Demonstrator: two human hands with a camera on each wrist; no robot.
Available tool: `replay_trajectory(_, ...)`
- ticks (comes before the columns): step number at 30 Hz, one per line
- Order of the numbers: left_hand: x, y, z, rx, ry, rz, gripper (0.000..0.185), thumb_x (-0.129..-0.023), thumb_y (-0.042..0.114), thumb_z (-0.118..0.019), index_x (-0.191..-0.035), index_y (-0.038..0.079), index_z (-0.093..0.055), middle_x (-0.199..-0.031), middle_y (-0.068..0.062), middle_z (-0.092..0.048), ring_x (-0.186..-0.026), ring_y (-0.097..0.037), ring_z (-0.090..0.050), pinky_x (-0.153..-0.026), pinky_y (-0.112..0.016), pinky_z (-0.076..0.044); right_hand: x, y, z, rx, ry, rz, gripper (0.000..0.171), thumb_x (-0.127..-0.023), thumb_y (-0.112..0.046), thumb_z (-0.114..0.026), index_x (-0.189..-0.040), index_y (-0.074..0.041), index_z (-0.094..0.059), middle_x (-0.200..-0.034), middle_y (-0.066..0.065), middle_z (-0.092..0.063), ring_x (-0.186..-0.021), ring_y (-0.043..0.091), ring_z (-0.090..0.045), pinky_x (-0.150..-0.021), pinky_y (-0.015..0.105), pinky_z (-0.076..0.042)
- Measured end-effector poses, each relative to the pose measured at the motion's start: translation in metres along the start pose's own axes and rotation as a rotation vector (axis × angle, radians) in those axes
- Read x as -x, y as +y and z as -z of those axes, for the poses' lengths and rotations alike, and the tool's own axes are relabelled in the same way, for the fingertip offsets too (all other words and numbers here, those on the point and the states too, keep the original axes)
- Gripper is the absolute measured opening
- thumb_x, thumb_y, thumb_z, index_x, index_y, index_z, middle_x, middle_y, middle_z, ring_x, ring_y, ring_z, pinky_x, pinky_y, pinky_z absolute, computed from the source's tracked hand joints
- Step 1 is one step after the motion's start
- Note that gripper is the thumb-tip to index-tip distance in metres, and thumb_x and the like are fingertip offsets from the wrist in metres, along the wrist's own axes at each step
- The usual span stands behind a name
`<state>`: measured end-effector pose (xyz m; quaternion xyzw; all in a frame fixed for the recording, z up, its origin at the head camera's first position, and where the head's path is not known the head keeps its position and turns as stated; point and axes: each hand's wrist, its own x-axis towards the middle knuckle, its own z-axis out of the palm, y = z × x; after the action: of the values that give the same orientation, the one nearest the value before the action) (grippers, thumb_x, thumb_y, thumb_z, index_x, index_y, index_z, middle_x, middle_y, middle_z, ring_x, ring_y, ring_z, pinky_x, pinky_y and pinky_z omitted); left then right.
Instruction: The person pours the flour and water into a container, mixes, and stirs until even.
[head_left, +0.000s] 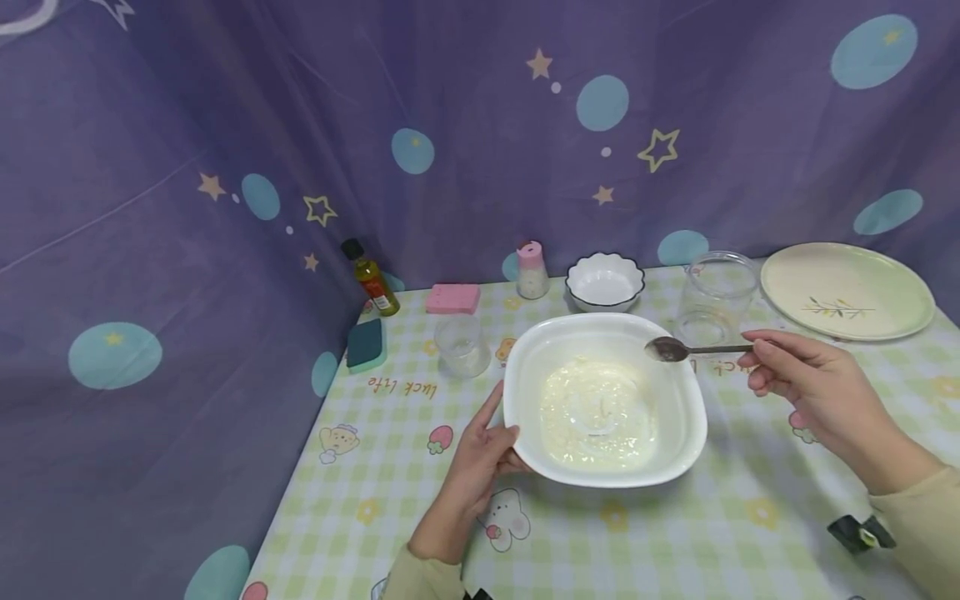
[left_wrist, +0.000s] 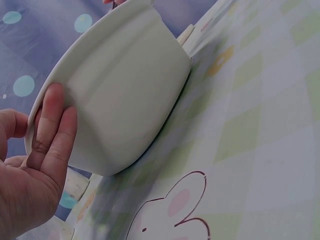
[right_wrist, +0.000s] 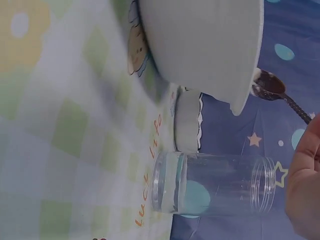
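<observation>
A large white bowl point(head_left: 678, 417) stands mid-table, with a pale, wet, creamy mixture point(head_left: 600, 417) spread over its inside bottom. At its left side my left hand point(head_left: 480, 462) grips the rim; the left wrist view shows fingers point(left_wrist: 51, 115) against the outer wall and the thumb at the edge. My right hand point(head_left: 817, 392) pinches the handle of a dark spoon point(head_left: 667, 349). The spoon's head is at the bowl's upper right rim, and whitish residue clings to it in the right wrist view. Whether it touches the rim I cannot tell.
Behind the bowl stand a clear jar point(head_left: 716, 292), a scalloped dish point(head_left: 604, 283), a pink-capped shaker point(head_left: 532, 271) and an oval plate point(head_left: 847, 292). Leftward are a clear cup point(head_left: 461, 346), a pink sponge point(head_left: 453, 298), a green sponge point(head_left: 366, 345) and an oil bottle point(head_left: 372, 281).
</observation>
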<state>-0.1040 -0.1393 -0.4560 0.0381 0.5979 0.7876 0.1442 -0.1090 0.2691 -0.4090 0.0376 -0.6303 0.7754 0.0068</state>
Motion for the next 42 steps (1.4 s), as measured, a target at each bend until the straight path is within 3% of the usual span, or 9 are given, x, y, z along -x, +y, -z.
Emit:
replay_trajectory(2, 0.0, 0.0, 0.0, 0.001, -0.005, -0.007, 0.069, -0.096, 0.004, -0.055, -0.155, 0.025, -0.026, -0.08, -0.013, -0.071, -0.062, -0.018, -0.07, -0.065, -0.036, -0.059, 0.0, 0.001, 0.003, -0.073, -0.04, 0.042, 0.025, -0.101, -0.006, -0.049, -0.119, -0.007, -0.067, -0.092, 0.002, -0.071, -0.07, 0.013, -0.065, -0.034, 0.029, -0.038)
replay_trajectory(5, 0.0, -0.001, 0.001, 0.0, -0.017, -0.016, 0.07, -0.096, 0.004, -0.055, -0.156, 0.022, -0.024, -0.079, -0.011, -0.07, -0.062, -0.017, -0.07, -0.065, -0.036, -0.059, 0.0, 0.002, 0.008, -0.194, -0.115, 0.115, 0.029, -0.102, 0.002, -0.041, -0.119, 0.001, -0.065, -0.096, 0.006, -0.07, -0.073, 0.016, -0.065, -0.059, 0.024, -0.054)
replay_trajectory(9, 0.0, -0.001, 0.002, -0.001, -0.026, -0.018, 0.069, -0.097, 0.005, -0.055, -0.156, 0.021, -0.023, -0.077, -0.008, -0.07, -0.062, -0.015, -0.069, -0.065, -0.035, -0.059, 0.002, 0.003, 0.015, -0.316, -0.19, 0.182, 0.034, -0.102, 0.009, -0.033, -0.118, 0.007, -0.063, -0.099, 0.009, -0.068, -0.078, 0.018, -0.065, -0.068, 0.026, -0.054)
replay_trajectory(14, -0.001, -0.001, 0.001, -0.004, -0.031, -0.018, 0.07, -0.097, 0.005, -0.055, -0.156, 0.021, -0.023, -0.075, -0.007, -0.069, -0.062, -0.015, -0.069, -0.065, -0.034, -0.059, 0.009, 0.003, 0.024, -0.346, -0.218, 0.252, 0.038, -0.099, 0.016, -0.028, -0.117, 0.011, -0.062, -0.102, 0.013, -0.07, -0.083, 0.019, -0.069, -0.073, 0.026, -0.056)
replay_trajectory(20, 0.0, 0.0, 0.001, -0.012, -0.032, -0.017, 0.069, -0.097, 0.005, -0.054, -0.156, 0.022, -0.023, -0.074, -0.006, -0.069, -0.062, -0.015, -0.069, -0.065, -0.035, -0.059, 0.024, 0.004, 0.031, -0.078, -0.076, 0.278, 0.032, -0.096, 0.017, -0.041, -0.118, 0.011, -0.063, -0.099, 0.01, -0.073, -0.083, 0.016, -0.07, -0.076, 0.02, -0.054)
replay_trajectory(24, 0.0, 0.0, 0.001, -0.019, -0.026, -0.017, 0.069, -0.098, 0.005, -0.054, -0.156, 0.022, -0.023, -0.073, -0.005, -0.069, -0.062, -0.015, -0.069, -0.065, -0.035, -0.059, 0.033, 0.01, 0.036, 0.153, 0.0, 0.201, 0.028, -0.096, 0.01, -0.051, -0.12, 0.008, -0.064, -0.095, 0.006, -0.074, -0.074, 0.015, -0.069, -0.071, 0.018, -0.053)
replay_trajectory(28, 0.0, 0.0, 0.0, -0.015, -0.011, -0.008, 0.069, -0.097, 0.004, -0.054, -0.155, 0.025, -0.026, -0.074, -0.007, -0.069, -0.062, -0.016, -0.069, -0.066, -0.036, -0.059, 0.036, 0.022, 0.042, 0.34, -0.01, 0.128, 0.029, -0.097, 0.004, -0.054, -0.123, 0.0, -0.066, -0.097, -0.001, -0.074, -0.073, 0.013, -0.069, -0.064, 0.022, -0.054)
replay_trajectory(33, 0.001, 0.001, 0.0, -0.016, -0.001, -0.002, 0.069, -0.097, 0.003, -0.054, -0.155, 0.026, -0.027, -0.077, -0.008, -0.069, -0.062, -0.017, -0.07, -0.066, -0.036, -0.059, 0.033, 0.038, 0.052, 0.449, -0.045, 0.044, 0.03, -0.097, -0.001, -0.056, -0.121, -0.013, -0.069, -0.1, -0.01, -0.072, -0.08, 0.013, -0.07, -0.066, 0.026, -0.057)
replay_trajectory(42, 0.001, 0.001, -0.001, -0.019, -0.001, 0.002, 0.068, -0.097, 0.003, -0.054, -0.154, 0.028, -0.028, -0.073, -0.006, -0.068, -0.062, -0.015, -0.069, -0.067, -0.035, -0.059, 0.032, 0.05, 0.063, 0.517, -0.08, -0.11, 0.03, -0.101, -0.014, -0.053, -0.124, 0.002, -0.064, -0.101, -0.013, -0.071, -0.082, 0.015, -0.07, -0.069, 0.026, -0.057)
